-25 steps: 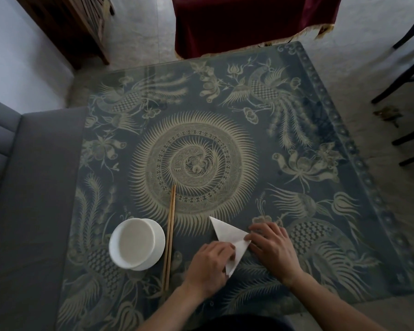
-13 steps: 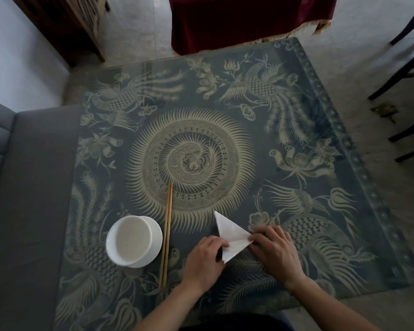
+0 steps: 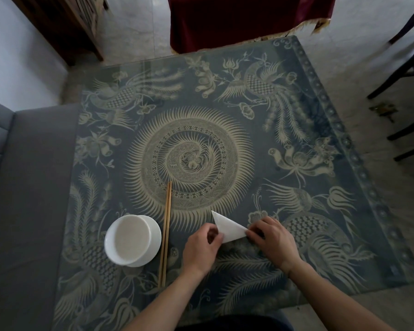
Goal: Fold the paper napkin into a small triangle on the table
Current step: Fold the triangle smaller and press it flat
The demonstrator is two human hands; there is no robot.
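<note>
A white paper napkin (image 3: 227,227), folded into a small triangle, lies flat near the front of the patterned glass-topped table (image 3: 296,149). Its far tip points away from me. My left hand (image 3: 202,247) pinches the napkin's near left corner with fingers curled on it. My right hand (image 3: 271,238) presses its fingertips on the right corner. Both hands hide the napkin's lower edge.
A white bowl (image 3: 132,240) sits on a white saucer at the front left, with a pair of wooden chopsticks (image 3: 166,232) lying beside it. A grey sofa (image 3: 22,199) borders the left; dark chair legs (image 3: 406,75) stand at the right, a red-draped table (image 3: 246,17) beyond.
The napkin's lower flap has been folded up, so the visible triangle is smaller. My left hand slid toward the near left corner; my right hand stays on the right corner.
</note>
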